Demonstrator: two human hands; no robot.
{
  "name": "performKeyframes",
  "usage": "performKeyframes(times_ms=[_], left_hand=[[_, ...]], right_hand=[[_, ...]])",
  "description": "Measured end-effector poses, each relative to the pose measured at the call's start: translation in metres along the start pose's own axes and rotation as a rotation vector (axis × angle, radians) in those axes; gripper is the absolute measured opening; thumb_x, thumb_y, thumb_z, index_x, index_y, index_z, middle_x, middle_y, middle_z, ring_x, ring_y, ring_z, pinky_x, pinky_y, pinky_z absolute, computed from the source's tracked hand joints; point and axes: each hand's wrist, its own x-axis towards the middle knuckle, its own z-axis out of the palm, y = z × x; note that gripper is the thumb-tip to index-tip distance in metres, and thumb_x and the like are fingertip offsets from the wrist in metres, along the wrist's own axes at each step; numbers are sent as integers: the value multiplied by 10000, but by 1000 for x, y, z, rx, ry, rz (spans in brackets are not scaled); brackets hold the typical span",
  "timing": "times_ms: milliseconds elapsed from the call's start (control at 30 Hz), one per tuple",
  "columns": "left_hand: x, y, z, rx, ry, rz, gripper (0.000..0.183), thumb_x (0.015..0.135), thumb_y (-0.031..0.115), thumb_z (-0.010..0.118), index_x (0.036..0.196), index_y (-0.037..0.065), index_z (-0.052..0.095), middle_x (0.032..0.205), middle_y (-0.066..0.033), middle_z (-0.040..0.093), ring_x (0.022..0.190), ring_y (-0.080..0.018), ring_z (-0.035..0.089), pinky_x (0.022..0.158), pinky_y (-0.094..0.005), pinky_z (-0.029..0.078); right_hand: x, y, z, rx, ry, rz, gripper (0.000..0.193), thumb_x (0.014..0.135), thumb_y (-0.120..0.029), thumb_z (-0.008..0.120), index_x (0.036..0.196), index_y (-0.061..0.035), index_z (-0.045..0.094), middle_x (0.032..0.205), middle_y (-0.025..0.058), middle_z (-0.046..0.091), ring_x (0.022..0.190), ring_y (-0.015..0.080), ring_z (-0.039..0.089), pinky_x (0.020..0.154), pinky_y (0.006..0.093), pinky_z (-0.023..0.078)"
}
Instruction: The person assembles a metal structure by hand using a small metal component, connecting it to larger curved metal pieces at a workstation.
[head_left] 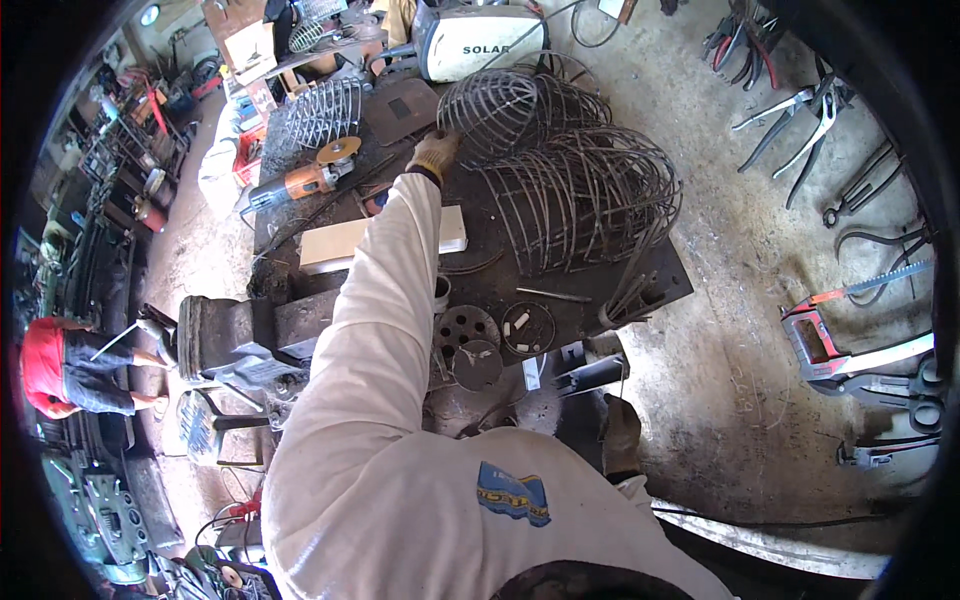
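Note:
My left hand [435, 156], in a pale work glove, reaches across the bench to a rounded cage of bent metal rods [492, 112]. Its fingers close on the left edge of that cage. A larger rod cage [585, 195] lies just to the right, partly against it. Low at the bench's near right side is my right hand [621, 437] in a darker glove; its fingers are in shadow, and whether they grip anything is unclear. An orange angle grinder [300, 184] with a tan disc rests left of my left hand.
A bench vise [240, 338] stands at the near left, beside a pale board [332, 243]. A round holed metal plate [466, 332] and a dish of white pieces [528, 328] sit near my body. Pliers [818, 125] lie along the right. Another person [75, 365] bends at far left.

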Motion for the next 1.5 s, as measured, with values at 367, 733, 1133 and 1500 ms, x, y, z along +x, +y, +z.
performKeyframes(times_ms=[367, 733, 1133, 1500], left_hand=[[-20, 4, 18, 135, -137, 231, 599, 952, 509, 477, 1390, 108, 551, 1398, -181, 563, 1295, -371, 528, 1083, -419, 420], [-42, 58, 1, 392, 229, 271, 909, 782, 565, 701, 1496, 94, 396, 1408, -235, 536, 1313, -383, 510, 1102, -436, 412], [-41, 60, 39, 458, 59, 513, 546, 929, 441, 567, 1388, 146, 559, 1354, -210, 586, 1254, -368, 561, 1055, -419, 446], [-197, 72, -36, 193, 75, 474, 419, 921, 364, 568, 1168, 49, 690, 1119, -225, 694, 1072, -391, 658, 916, -426, 520]], right_hand=[[-19, 33, -14, -25, 79, 36, 404, 1022, -373, 529, 1126, -22, 701, 604, -34, 512, 467, 59, 403, 443, 249, 332], [-19, 17, -5, -168, -28, -112, 379, 1022, -331, 512, 1123, -20, 703, 711, -3, 596, 534, 66, 452, 495, 259, 376], [-27, 6, -6, -159, 22, -125, 354, 1015, -284, 512, 1117, -2, 701, 840, 47, 670, 649, 103, 527, 585, 288, 428], [2, -43, 30, -75, -87, -312, 317, 988, -222, 540, 1104, 29, 695, 935, 139, 700, 817, 193, 624, 732, 343, 487]])
